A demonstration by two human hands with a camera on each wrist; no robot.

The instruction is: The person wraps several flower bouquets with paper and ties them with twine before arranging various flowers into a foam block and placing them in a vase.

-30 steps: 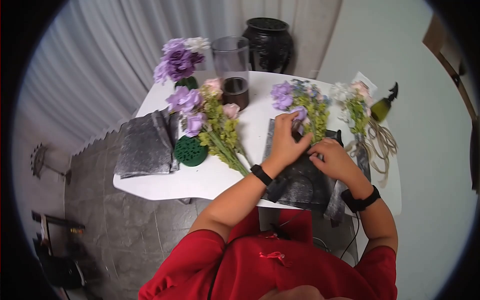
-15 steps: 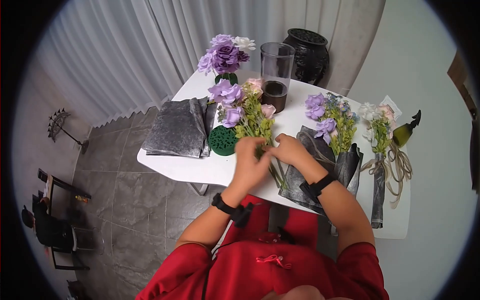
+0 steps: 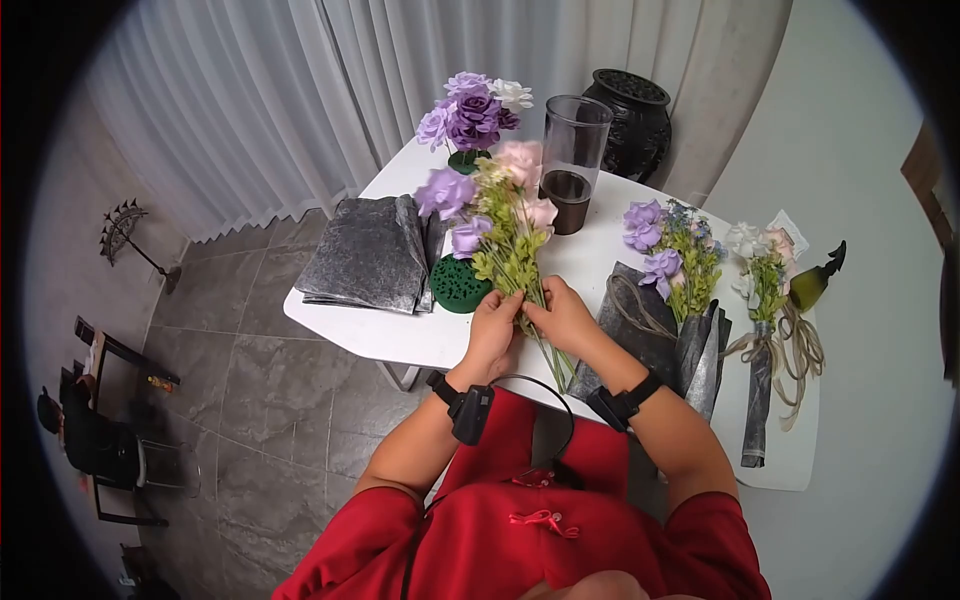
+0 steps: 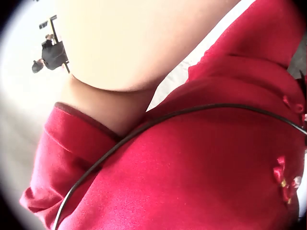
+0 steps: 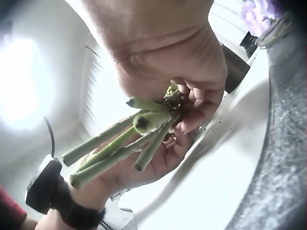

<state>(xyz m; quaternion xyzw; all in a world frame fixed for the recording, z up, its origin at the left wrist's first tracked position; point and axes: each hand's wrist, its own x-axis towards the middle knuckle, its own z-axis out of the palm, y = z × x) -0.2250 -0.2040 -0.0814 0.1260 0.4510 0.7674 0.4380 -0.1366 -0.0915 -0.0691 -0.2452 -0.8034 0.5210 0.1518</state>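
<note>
A loose bunch of artificial flowers (image 3: 505,225) has purple and pink blooms, yellow-green filler and long green stems. My left hand (image 3: 492,328) and right hand (image 3: 562,318) both grip its stems just below the leaves, near the front of the table. From beneath, in the right wrist view, several cut stem ends (image 5: 115,148) stick out below the two hands, fingers curled round the stems. Only my forearm and red clothing fill the left wrist view. A dark green foam disc (image 3: 460,286) lies beside the left hand.
To the left is a stack of dark grey wrapping sheets (image 3: 360,255). Behind stand purple flowers (image 3: 474,118) and a glass vase (image 3: 577,150). On the right lie a partly wrapped bunch (image 3: 680,260), a tied bunch (image 3: 762,270), twine (image 3: 800,350) and a green spray bottle (image 3: 812,287).
Both hands have left the bunch on the grey wrapping at right and moved left to the loose bunch. They now grip its stems, and its blooms have risen off the table. The head view has shifted.
</note>
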